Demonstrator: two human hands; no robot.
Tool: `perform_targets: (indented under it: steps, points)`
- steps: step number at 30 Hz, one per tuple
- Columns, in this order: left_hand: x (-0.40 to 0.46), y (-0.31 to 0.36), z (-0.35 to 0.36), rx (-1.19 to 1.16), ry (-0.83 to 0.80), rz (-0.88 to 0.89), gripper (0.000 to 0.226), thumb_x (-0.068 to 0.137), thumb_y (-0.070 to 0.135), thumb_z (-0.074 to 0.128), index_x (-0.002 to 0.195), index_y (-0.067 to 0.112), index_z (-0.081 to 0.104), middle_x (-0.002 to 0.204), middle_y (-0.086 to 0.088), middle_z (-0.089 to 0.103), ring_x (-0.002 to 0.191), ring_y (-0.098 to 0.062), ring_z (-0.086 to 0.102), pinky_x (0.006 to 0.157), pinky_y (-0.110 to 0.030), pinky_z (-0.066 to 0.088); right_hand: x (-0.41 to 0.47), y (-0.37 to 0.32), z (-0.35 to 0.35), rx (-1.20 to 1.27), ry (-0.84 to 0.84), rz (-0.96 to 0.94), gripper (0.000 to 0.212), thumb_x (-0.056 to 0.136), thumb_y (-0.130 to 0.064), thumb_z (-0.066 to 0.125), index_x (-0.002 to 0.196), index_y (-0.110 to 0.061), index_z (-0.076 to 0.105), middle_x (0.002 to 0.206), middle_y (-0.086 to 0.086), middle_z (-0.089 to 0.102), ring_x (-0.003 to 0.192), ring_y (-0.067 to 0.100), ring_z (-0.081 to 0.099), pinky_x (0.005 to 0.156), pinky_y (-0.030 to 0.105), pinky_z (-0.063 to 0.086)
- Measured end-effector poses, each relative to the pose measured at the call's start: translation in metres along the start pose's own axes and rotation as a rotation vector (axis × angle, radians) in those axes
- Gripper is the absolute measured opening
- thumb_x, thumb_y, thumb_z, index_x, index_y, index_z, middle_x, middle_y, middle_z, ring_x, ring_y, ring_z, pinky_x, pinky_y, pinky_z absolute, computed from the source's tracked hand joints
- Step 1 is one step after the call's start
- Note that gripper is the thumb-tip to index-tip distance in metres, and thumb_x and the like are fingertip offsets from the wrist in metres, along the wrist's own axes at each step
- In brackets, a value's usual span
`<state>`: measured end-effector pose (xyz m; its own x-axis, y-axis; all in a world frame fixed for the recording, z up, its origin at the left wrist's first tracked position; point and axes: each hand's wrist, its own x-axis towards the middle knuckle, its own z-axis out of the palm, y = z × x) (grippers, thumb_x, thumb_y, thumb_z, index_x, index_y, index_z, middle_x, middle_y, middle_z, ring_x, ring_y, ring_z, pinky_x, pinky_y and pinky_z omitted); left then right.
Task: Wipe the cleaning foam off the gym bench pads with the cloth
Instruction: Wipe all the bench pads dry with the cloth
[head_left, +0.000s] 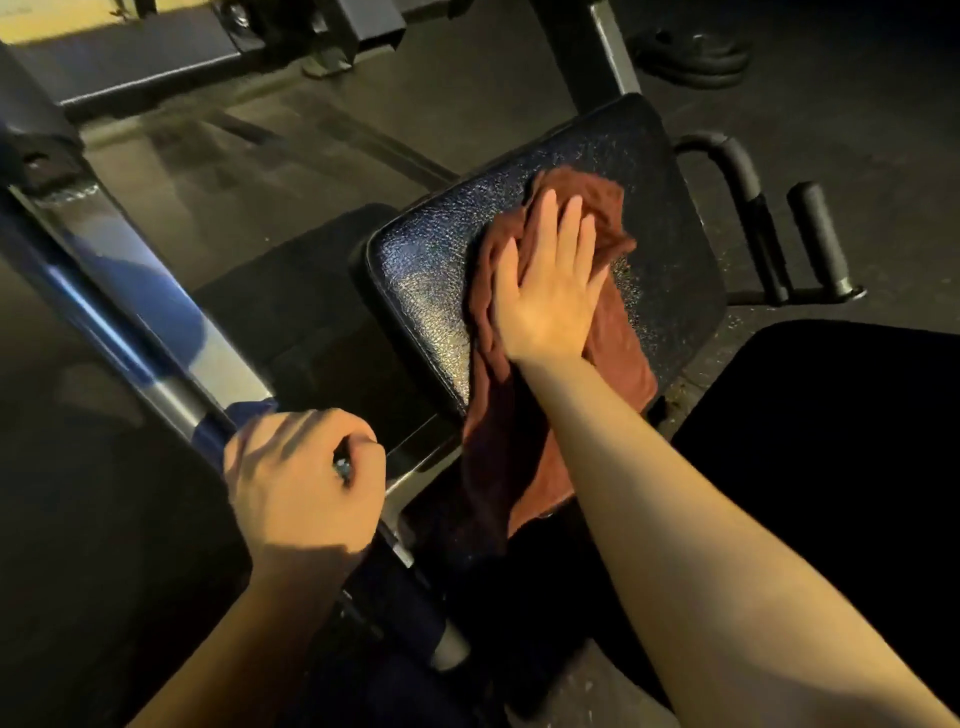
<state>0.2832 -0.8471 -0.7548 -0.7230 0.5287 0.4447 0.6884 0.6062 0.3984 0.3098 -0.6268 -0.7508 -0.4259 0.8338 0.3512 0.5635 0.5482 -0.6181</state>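
Flat-fingered, your right hand (550, 291) presses the cloth (524, 405) on the bench pad (431, 270) with no closed grip, your left hand (306, 483) clutches the frame bar (130, 317), and wet speckles around the cloth suggest wiping remains.

R hand (550, 280) flat, fingers straight & together, palm down, forearm stretched far from near right. L hand (304, 480) near left, fingers curled in tight fist, wrist bent, forearm bare.
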Motion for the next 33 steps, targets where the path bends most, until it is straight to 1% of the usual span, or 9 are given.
perform_targets:
  steps: [4, 9, 12, 19, 23, 27, 29, 31, 33]
  points:
    - [0.001, 0.002, -0.002, 0.031, -0.045, -0.008, 0.026, 0.082, 0.027, 0.040, 0.069, 0.021, 0.062, 0.068, 0.005, 0.060, 0.082, -0.023, 0.053, 0.087, -0.038, 0.031, -0.009, -0.007, 0.003, -0.002, 0.055, -0.032, 0.072, 0.091, -0.057, 0.020, 0.153, -0.019, 0.020, 0.160, 0.007, 0.014, 0.148, 0.026, 0.006, 0.116, 0.056, 0.004]
    - [0.001, 0.005, -0.002, 0.058, -0.023, -0.023, 0.024, 0.081, 0.026, 0.042, 0.067, 0.021, 0.061, 0.069, 0.005, 0.061, 0.081, -0.019, 0.051, 0.086, -0.037, 0.033, -0.079, 0.025, -0.009, -0.120, -0.104, -0.462, 0.091, 0.083, -0.072, 0.037, 0.151, -0.012, 0.023, 0.158, 0.016, 0.016, 0.147, 0.035, 0.008, 0.112, 0.064, 0.010]
    - [0.000, 0.009, -0.005, 0.067, -0.034, -0.045, 0.026, 0.082, 0.026, 0.042, 0.069, 0.018, 0.063, 0.072, 0.001, 0.064, 0.083, -0.022, 0.053, 0.088, -0.038, 0.034, -0.096, 0.053, -0.017, -0.298, -0.252, -0.686, 0.104, 0.073, -0.062, 0.061, 0.151, -0.015, 0.013, 0.158, 0.020, 0.012, 0.145, 0.040, 0.007, 0.107, 0.070, 0.012]
    - [-0.001, 0.011, -0.008, 0.099, -0.045, -0.031, 0.030, 0.082, 0.028, 0.039, 0.068, 0.014, 0.062, 0.069, -0.003, 0.062, 0.080, -0.030, 0.054, 0.083, -0.040, 0.035, -0.091, 0.058, -0.034, -0.348, -0.440, -0.686, 0.117, 0.064, -0.060, 0.068, 0.152, -0.023, 0.000, 0.160, 0.011, -0.003, 0.146, 0.033, -0.007, 0.107, 0.072, 0.007]
    - [0.000, 0.010, -0.006, 0.110, -0.048, -0.054, 0.035, 0.080, 0.030, 0.036, 0.068, 0.014, 0.064, 0.070, -0.005, 0.065, 0.082, -0.032, 0.056, 0.085, -0.041, 0.037, -0.113, 0.041, -0.032, -0.390, -0.441, -0.468, 0.125, 0.062, -0.045, 0.076, 0.149, -0.031, -0.012, 0.159, 0.001, -0.014, 0.147, 0.030, -0.010, 0.103, 0.076, 0.008]
    - [0.000, 0.015, -0.008, 0.138, -0.053, -0.078, 0.032, 0.077, 0.027, 0.037, 0.067, 0.014, 0.065, 0.069, -0.007, 0.066, 0.080, -0.034, 0.059, 0.083, -0.041, 0.040, -0.135, 0.028, -0.037, -0.366, -0.414, -0.363, 0.113, 0.064, -0.017, 0.076, 0.152, -0.026, 0.006, 0.160, 0.009, 0.010, 0.142, 0.039, 0.020, 0.097, 0.071, 0.033]
    - [0.002, 0.015, -0.009, 0.141, -0.073, -0.108, 0.029, 0.076, 0.025, 0.040, 0.067, 0.013, 0.065, 0.070, -0.008, 0.066, 0.081, -0.034, 0.058, 0.083, -0.041, 0.040, -0.130, 0.035, -0.059, -0.289, -0.523, -0.423, 0.091, 0.078, -0.008, 0.058, 0.152, -0.031, 0.012, 0.160, 0.006, 0.010, 0.142, 0.037, 0.021, 0.108, 0.058, 0.031]
    - [0.002, 0.015, -0.011, 0.160, -0.123, -0.127, 0.023, 0.079, 0.021, 0.047, 0.071, 0.012, 0.067, 0.072, -0.008, 0.066, 0.084, -0.035, 0.058, 0.085, -0.042, 0.040, -0.119, 0.041, -0.094, -0.146, -0.637, -0.338, 0.070, 0.078, -0.003, 0.043, 0.144, -0.028, 0.041, 0.151, 0.007, 0.036, 0.133, 0.032, 0.039, 0.107, 0.039, 0.035]
    - [0.002, 0.017, -0.012, 0.197, -0.161, -0.119, 0.018, 0.081, 0.018, 0.053, 0.074, 0.011, 0.068, 0.076, -0.009, 0.066, 0.088, -0.035, 0.057, 0.087, -0.042, 0.039, -0.103, 0.043, -0.135, -0.108, -0.590, -0.239, 0.061, 0.070, -0.006, 0.039, 0.123, -0.023, 0.063, 0.126, 0.008, 0.060, 0.115, 0.028, 0.055, 0.096, 0.030, 0.041]
